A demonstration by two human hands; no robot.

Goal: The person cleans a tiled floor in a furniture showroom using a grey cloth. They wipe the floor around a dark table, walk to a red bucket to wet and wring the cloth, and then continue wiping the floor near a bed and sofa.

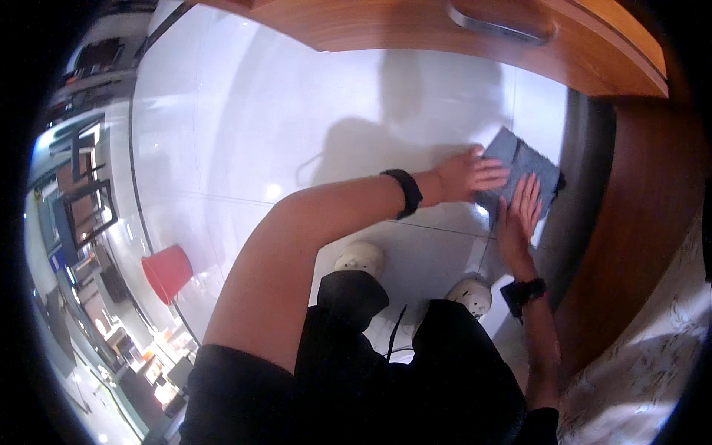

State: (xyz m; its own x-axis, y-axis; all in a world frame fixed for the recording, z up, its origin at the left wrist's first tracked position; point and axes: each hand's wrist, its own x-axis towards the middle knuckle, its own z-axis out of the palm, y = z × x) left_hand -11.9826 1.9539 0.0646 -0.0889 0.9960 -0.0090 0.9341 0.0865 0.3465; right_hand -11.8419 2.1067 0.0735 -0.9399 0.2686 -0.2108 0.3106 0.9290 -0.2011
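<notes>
A folded grey cloth (523, 158) lies on the white tiled floor (267, 122), close to a dark strip along the base of the wooden furniture on the right. My left hand (478, 175), with a black band at the wrist, rests on the cloth's left edge, fingers flat across the top. Just below it, my right hand (518, 214) presses flat on the cloth's lower part, its fingers pointing away from me. A black watch (523, 292) is on that wrist. Neither hand visibly pinches the fabric. The cloth's underside is hidden.
A wooden drawer front (389, 25) with a metal handle (500, 28) overhangs at the top. A brown wooden panel (628, 222) stands to the right. On the left is a red bucket (167, 272). My light clogs (359, 258) are on the floor below my hands.
</notes>
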